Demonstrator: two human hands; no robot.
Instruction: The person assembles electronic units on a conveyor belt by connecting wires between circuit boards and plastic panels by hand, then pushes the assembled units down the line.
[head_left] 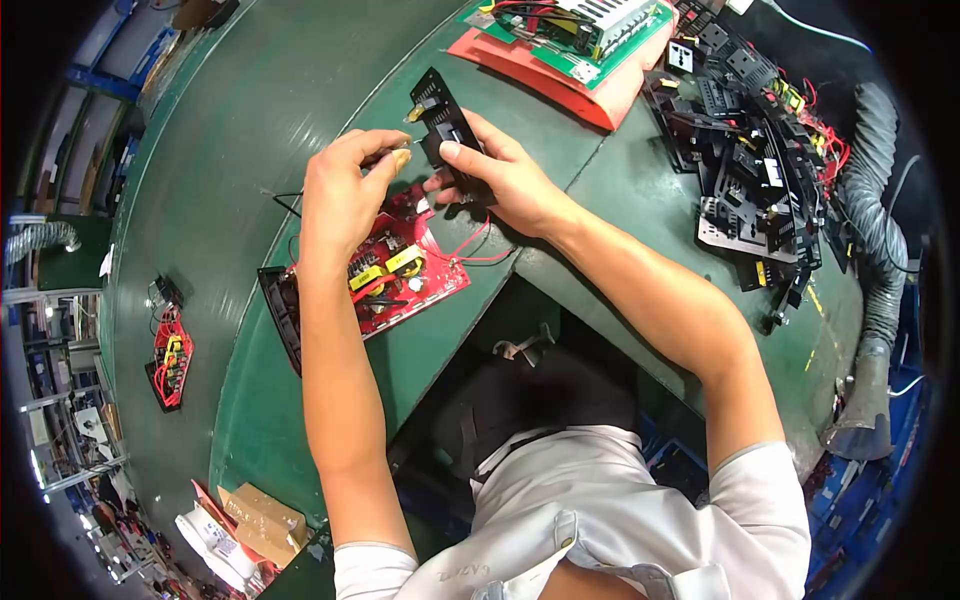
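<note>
My right hand is closed around a black panel, which is tilted above the green table. The thumb lies on the panel's face, near a black part fixed to it. My left hand is pinched close to the panel's left side, beside a small brass-coloured part; what its fingertips hold is too small to make out. Below both hands lies a red circuit board with yellow components and red wires. A black panel stands along the board's left edge, partly behind my left forearm.
A pile of black panels with wires lies at the right, beside a grey flexible duct. Green boards rest on an orange-red sheet at the top. Another red board lies left; a cardboard box sits lower left.
</note>
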